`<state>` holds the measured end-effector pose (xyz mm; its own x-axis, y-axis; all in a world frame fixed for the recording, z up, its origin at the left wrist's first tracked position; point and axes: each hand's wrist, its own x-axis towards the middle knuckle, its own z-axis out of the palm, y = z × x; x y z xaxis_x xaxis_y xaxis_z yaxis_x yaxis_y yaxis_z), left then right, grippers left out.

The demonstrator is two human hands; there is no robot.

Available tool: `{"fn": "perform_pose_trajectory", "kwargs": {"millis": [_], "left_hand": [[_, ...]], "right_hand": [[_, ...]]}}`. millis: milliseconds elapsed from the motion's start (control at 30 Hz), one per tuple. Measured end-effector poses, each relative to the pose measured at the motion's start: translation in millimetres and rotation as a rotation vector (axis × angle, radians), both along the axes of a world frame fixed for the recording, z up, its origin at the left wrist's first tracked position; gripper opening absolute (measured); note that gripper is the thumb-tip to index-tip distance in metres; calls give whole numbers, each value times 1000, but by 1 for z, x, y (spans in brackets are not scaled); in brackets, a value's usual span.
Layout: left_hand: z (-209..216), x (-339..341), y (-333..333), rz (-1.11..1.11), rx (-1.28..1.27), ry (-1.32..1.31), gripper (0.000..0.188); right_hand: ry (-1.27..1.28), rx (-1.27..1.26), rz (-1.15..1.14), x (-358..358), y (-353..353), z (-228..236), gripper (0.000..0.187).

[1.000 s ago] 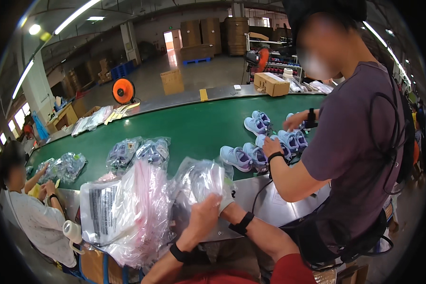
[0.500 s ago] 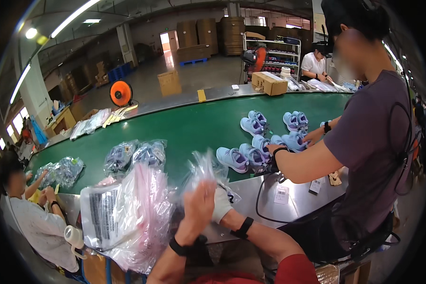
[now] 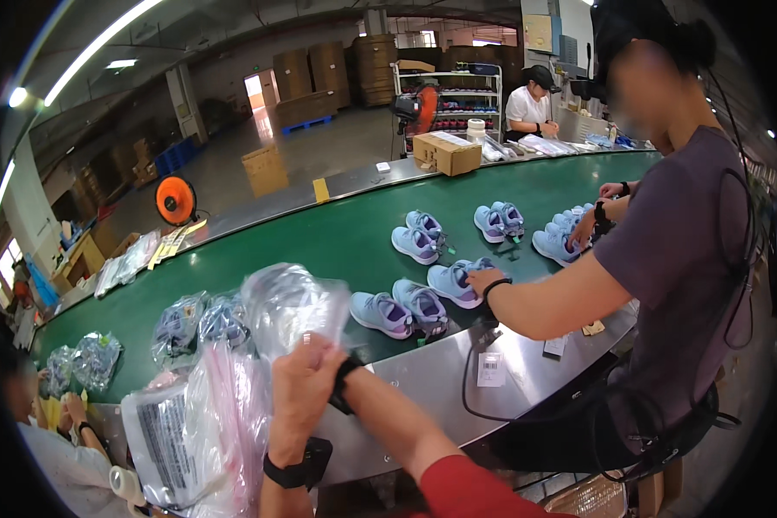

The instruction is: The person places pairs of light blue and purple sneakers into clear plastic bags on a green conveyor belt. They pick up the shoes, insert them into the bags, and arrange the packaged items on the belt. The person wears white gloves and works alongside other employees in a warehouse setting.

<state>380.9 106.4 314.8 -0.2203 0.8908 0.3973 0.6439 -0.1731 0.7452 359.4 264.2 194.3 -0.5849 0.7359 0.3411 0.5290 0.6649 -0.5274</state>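
In front of me, above the near edge of the belt, a clear plastic bag (image 3: 295, 302) is held up, blurred by motion; what it contains I cannot make out. My left hand (image 3: 295, 401) is closed on the lower, gathered end of the bag. Pressed against it, my right hand (image 3: 326, 356) comes in from the right and is partly hidden, with its fingers closed at the same spot. Just left of my hands lies a stack of clear and pinkish plastic bags (image 3: 224, 414). Bagged light-blue shoes (image 3: 223, 321) sit behind that stack.
A green conveyor belt (image 3: 311, 231) crosses in front. Pairs of light-blue sneakers (image 3: 419, 302) stand on it, a co-worker's hand (image 3: 489, 282) touching one. That person (image 3: 682, 259) stands close at my right. Tags (image 3: 490, 369) lie on the metal edge. Another worker (image 3: 69, 457) is at left.
My hands have come together and risen leftward with the bag. The view has turned to the right. The co-worker at right now has one hand on a nearer sneaker.
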Motion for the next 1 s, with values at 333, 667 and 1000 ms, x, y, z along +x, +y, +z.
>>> {"fn": "perform_pose_trajectory", "kwargs": {"millis": [333, 667, 1000], "left_hand": [[-76, -43, -7, 167, 73, -970, 13], [-66, -23, -23, 17, 45, -1353, 14], [-47, -13, -39, 153, 302, -764, 18]], "right_hand": [[-103, -275, -80, 29, -24, -28, 31], [564, -931, 435, 164, -112, 60, 23], [305, 533, -300, 196, -161, 113, 17]]}}
